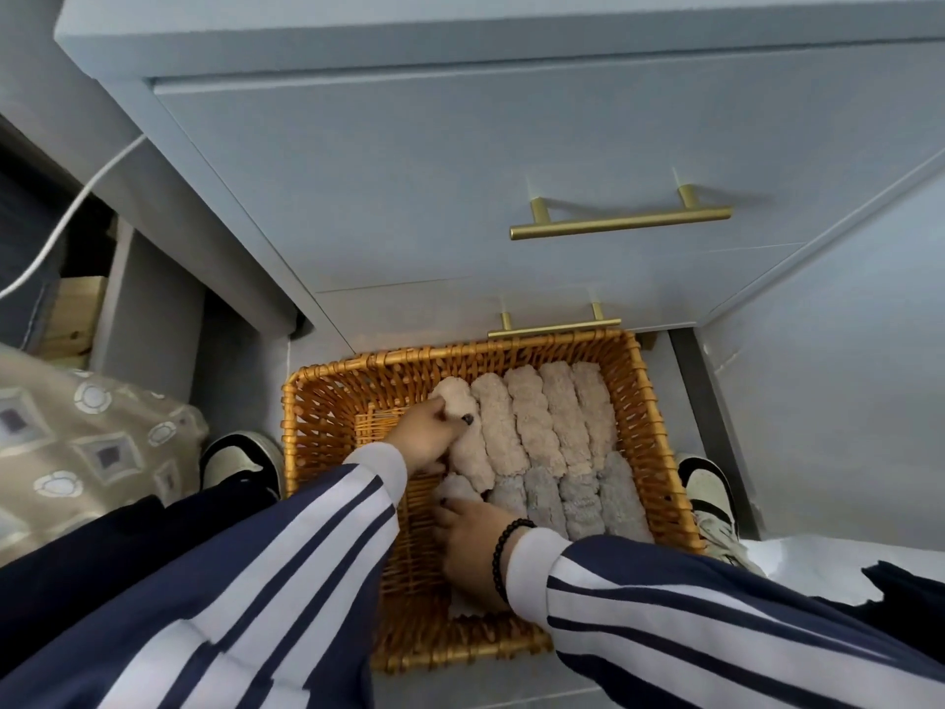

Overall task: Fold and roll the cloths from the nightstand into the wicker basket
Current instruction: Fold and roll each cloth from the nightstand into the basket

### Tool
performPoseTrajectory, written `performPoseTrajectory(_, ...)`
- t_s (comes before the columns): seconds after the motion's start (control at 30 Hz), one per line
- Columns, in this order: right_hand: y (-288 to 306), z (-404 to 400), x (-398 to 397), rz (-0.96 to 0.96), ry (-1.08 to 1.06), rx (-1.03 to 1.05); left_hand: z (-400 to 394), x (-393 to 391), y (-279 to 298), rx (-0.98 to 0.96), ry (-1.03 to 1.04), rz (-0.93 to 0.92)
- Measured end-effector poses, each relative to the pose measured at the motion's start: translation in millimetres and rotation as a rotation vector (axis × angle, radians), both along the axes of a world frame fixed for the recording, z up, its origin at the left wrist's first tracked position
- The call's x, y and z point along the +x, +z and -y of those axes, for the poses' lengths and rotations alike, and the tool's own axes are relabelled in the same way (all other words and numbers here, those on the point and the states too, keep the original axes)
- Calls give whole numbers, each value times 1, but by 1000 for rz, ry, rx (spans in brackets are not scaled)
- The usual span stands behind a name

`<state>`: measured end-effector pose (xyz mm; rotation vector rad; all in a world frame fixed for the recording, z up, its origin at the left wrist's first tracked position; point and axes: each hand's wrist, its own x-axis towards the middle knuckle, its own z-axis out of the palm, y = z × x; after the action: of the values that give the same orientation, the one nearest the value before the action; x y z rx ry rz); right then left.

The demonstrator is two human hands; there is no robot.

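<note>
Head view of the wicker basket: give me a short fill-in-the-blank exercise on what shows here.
1. The rolled beige cloths lie side by side inside the woven orange ____ basket.
2. The left hand grips the ____-most beige roll of that row.
3. A black beaded bracelet sits on the wrist of the ____ hand.
4. The two brass bar handles belong to the pale blue ____ behind the basket.

Missing words: wicker; left; right; nightstand
</note>
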<state>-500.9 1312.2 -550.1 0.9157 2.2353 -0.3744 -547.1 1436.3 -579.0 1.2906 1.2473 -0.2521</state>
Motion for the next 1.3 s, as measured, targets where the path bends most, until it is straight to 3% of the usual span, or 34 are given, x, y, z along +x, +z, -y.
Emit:
performPoseTrajectory(0.2,-21,-11,-7,-41,-113,10,3,18,-14,106,-354,-126)
performPoseTrajectory(0.43,-38,-5,-8,54,-166,-11,8,23,-15,187,-441,-192)
performPoseTrajectory(0.7,-42,26,7,59,-260,15,16,26,-16,237,-361,-206)
performPoseTrajectory(1.03,-48,29,2,135,-278,-30,9,39,-2,-285,182,35)
performPoseTrajectory(1.3,-65,31,4,188,-234,12,14,38,5,-356,221,84)
